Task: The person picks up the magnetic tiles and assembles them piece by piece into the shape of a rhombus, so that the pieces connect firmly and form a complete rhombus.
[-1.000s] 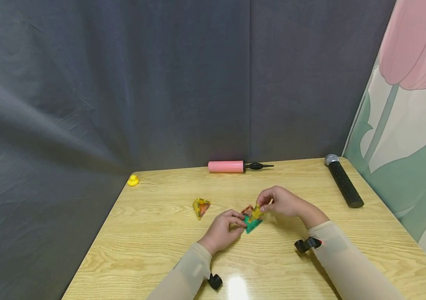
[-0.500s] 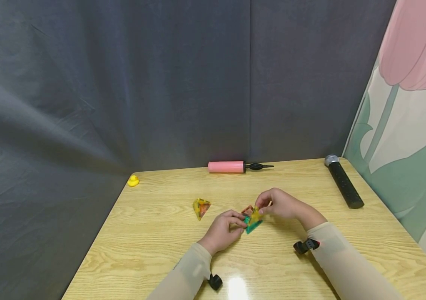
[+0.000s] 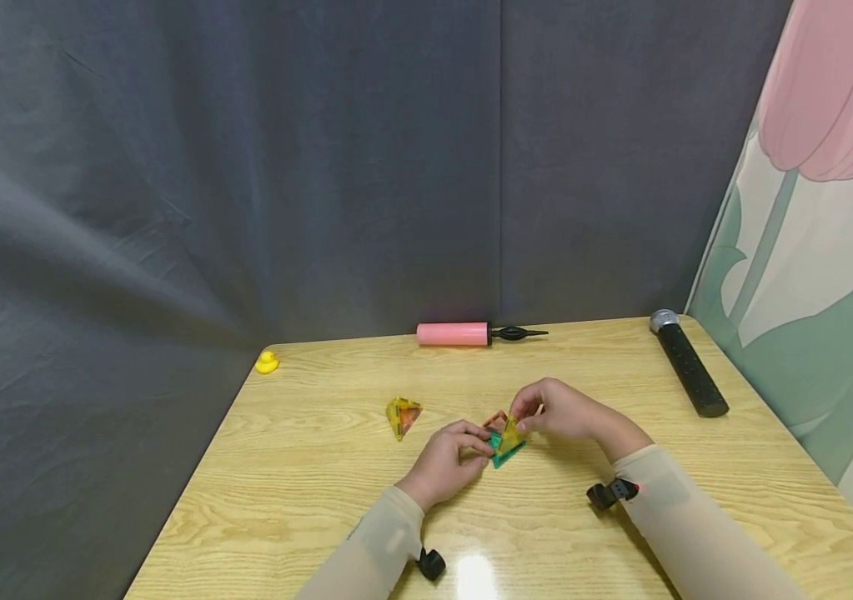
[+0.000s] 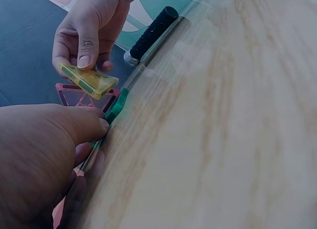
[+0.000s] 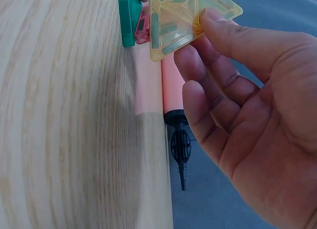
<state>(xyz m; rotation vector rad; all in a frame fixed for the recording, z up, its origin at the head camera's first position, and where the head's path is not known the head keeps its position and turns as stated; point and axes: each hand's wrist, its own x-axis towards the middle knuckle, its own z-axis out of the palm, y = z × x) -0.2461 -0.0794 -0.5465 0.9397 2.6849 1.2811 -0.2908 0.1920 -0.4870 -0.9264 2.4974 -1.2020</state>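
My right hand point(image 3: 557, 408) pinches a yellow triangular magnetic tile point(image 5: 173, 21) between thumb and fingers, tilted close over a green triangular magnetic tile point(image 3: 507, 455). The green tile lies low at the tabletop, and the thumb and fingers of my left hand point(image 3: 447, 462) grip its left side. At the far edge of the green one, a red-orange magnetic tile point(image 3: 496, 421) shows; in the left wrist view this red tile point(image 4: 72, 94) rises behind the yellow tile point(image 4: 94, 82). Part of the green tile point(image 4: 117, 106) is hidden by my left thumb.
Left of the hands lies a small yellow and orange tile piece point(image 3: 403, 417). A pink hand pump point(image 3: 453, 334) lies along the table's back edge, a yellow toy duck point(image 3: 267, 362) at the back left corner. The black microphone point(image 3: 689, 367) lies at the right.
My right hand has shifted slightly left and down, and the yellow tile has turned to stand steeper over the green one. My left hand has stayed in place.
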